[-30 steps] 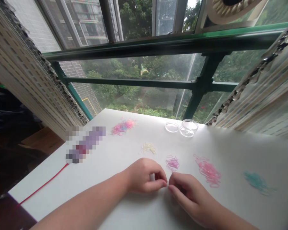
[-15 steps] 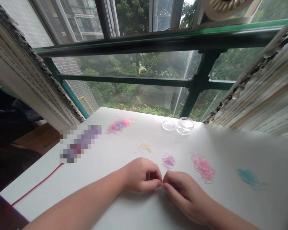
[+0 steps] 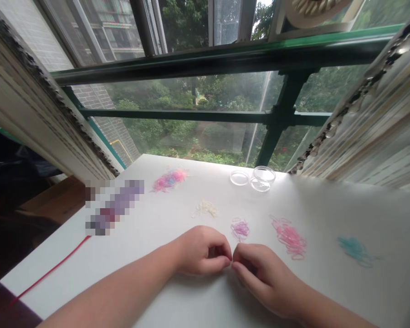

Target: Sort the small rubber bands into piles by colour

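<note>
Purple loops (image 3: 240, 229) near pinched fingers (image 3: 243, 252)

I can't read any lettering, number, brand or sign from here; the purple item (image 3: 118, 207) on the table (image 3: 177, 300) is pixelated beyond reading.

Bare forearms (image 3: 123, 282), bare wrists (image 3: 173, 256), bare fingers (image 3: 219, 263)

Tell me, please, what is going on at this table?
A person's left hand and right hand pinch close together at the white table; whether they hold anything is unclear. The purple loops lie just beyond them. A cream pile and a mixed-colour pile lie further left; pink loops and a teal pile, right. Clear containers stand near the far edge.
</note>
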`<state>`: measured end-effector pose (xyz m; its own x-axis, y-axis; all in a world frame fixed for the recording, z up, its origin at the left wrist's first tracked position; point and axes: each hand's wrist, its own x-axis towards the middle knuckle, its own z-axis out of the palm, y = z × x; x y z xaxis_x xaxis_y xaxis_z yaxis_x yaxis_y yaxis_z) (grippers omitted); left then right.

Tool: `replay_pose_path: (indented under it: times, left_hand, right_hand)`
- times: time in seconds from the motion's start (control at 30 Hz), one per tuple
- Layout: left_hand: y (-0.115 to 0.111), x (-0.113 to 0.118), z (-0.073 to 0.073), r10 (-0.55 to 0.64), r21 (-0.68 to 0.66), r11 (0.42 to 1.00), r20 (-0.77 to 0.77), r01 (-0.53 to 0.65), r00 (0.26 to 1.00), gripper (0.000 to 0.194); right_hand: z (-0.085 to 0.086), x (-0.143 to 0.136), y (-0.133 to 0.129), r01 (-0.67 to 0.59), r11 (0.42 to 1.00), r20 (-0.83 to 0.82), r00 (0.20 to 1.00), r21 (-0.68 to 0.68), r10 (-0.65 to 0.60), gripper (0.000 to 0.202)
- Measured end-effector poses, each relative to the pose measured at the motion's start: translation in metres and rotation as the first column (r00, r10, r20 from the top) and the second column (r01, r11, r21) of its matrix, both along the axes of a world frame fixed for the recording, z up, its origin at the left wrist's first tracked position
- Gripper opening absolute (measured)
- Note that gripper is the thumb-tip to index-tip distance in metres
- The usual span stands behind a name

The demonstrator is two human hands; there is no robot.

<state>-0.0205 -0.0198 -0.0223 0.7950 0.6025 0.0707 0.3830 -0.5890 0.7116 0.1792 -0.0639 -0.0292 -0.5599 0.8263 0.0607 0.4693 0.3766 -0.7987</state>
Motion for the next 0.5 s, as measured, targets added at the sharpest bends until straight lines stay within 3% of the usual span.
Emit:
replay_pose_path:
  times: [0.5]
  left_hand:
    - [0.0006, 0.001, 0.0041, 0.024, -0.046, 0.999, -0.018, -0.025, 1.0, 0.009]
  right_hand:
    - [-0.0015, 0.0008, 0.0001, -0.014, 1.0, 0.029, 0.999, 0.027, 0.013, 0.014]
